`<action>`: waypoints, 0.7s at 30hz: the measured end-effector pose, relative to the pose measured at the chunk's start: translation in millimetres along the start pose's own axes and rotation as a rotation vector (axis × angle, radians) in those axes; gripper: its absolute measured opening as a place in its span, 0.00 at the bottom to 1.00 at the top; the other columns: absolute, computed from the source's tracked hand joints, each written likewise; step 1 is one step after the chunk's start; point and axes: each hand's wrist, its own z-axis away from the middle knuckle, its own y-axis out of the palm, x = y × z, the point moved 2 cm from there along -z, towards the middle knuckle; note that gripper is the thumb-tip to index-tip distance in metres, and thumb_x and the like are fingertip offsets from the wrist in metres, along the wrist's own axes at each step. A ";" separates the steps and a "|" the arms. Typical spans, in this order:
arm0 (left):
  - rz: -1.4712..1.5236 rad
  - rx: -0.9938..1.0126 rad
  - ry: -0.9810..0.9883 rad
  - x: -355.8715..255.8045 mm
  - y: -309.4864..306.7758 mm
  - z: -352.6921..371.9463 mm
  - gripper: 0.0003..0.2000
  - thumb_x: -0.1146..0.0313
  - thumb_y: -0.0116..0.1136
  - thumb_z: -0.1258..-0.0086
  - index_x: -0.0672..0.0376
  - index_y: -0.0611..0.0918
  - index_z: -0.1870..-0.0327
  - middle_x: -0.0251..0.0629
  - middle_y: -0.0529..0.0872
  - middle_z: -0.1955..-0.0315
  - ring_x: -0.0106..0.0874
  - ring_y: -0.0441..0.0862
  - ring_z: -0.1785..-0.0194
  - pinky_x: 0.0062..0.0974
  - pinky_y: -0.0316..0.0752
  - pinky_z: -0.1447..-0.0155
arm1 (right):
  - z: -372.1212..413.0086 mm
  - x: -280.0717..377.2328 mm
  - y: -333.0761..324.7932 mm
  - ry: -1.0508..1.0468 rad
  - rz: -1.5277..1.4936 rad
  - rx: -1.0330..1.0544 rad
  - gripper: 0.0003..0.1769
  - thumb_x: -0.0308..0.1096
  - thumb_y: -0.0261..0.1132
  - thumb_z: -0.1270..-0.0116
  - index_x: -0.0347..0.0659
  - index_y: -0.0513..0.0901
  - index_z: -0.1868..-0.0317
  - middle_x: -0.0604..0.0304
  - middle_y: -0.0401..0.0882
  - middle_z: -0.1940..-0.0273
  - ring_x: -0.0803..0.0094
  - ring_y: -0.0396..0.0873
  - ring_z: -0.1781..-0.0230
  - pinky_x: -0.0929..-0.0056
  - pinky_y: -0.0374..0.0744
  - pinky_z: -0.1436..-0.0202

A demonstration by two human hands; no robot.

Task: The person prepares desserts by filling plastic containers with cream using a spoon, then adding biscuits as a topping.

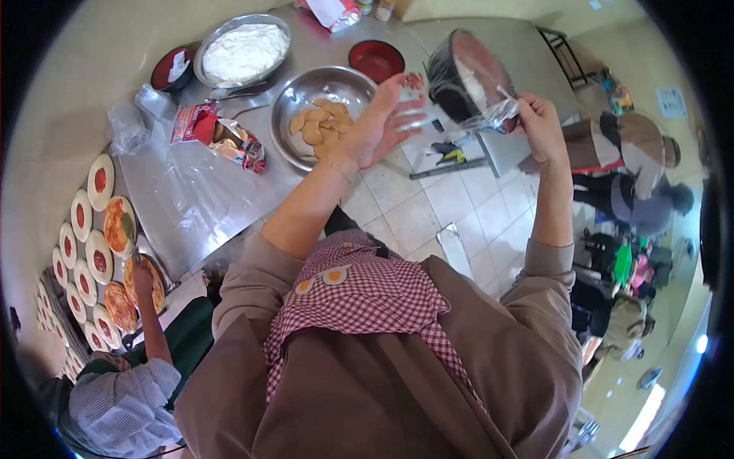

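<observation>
Here, the black container [446, 86] lies between the hands [540, 124].

metal table [329, 50] (shiny) | steel bowl [317, 86] | red bowl [376, 61] | opened packet [246, 147] | basin [281, 40]

No legible txt; pkt [203, 128], wall sheet [671, 103] blurry.

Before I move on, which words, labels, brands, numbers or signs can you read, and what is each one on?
No text reads clearly enough to quote.
Opened red packet: printed, too blurred to read.
Red and white bag at the table's far edge: too blurred, partly cut off.
Paper sheet on the wall: marks too small to read.
Dark bowl by the right hand: no lettering I can make out.
</observation>
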 end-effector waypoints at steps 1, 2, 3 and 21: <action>0.104 0.068 -0.129 13.9 6.1 5.9 0.43 0.29 0.42 0.40 0.49 0.56 0.29 0.47 0.70 0.39 0.45 0.69 0.37 0.43 0.67 0.36 | 18.5 -6.9 0.6 0.005 0.005 0.026 0.11 0.31 0.54 0.35 0.33 0.80 0.69 0.59 0.80 0.76 0.76 0.79 0.78 0.80 0.79 0.76; 0.105 0.075 -0.151 30.7 4.6 10.2 0.43 0.29 0.42 0.40 0.49 0.56 0.29 0.47 0.70 0.39 0.45 0.69 0.37 0.43 0.67 0.36 | 37.8 -9.8 4.3 0.019 0.001 0.008 0.11 0.31 0.54 0.35 0.33 0.80 0.69 0.59 0.80 0.76 0.76 0.79 0.78 0.80 0.79 0.76; 0.281 0.196 -0.212 51.5 1.7 15.2 0.45 0.26 0.40 0.42 0.47 0.54 0.28 0.48 0.67 0.36 0.45 0.66 0.34 0.46 0.63 0.33 | 58.3 -12.6 12.0 0.070 0.005 0.039 0.11 0.31 0.54 0.35 0.33 0.80 0.70 0.59 0.80 0.77 0.75 0.79 0.79 0.80 0.79 0.76; 0.574 -0.122 0.011 109.2 50.6 -7.7 0.43 0.27 0.45 0.44 0.56 0.71 0.38 0.46 0.75 0.42 0.46 0.73 0.39 0.51 0.64 0.34 | 172.2 -122.8 80.6 0.129 -0.598 0.111 0.42 0.38 0.69 0.39 0.38 0.55 0.31 0.52 0.65 0.43 0.62 0.69 0.43 0.66 0.76 0.45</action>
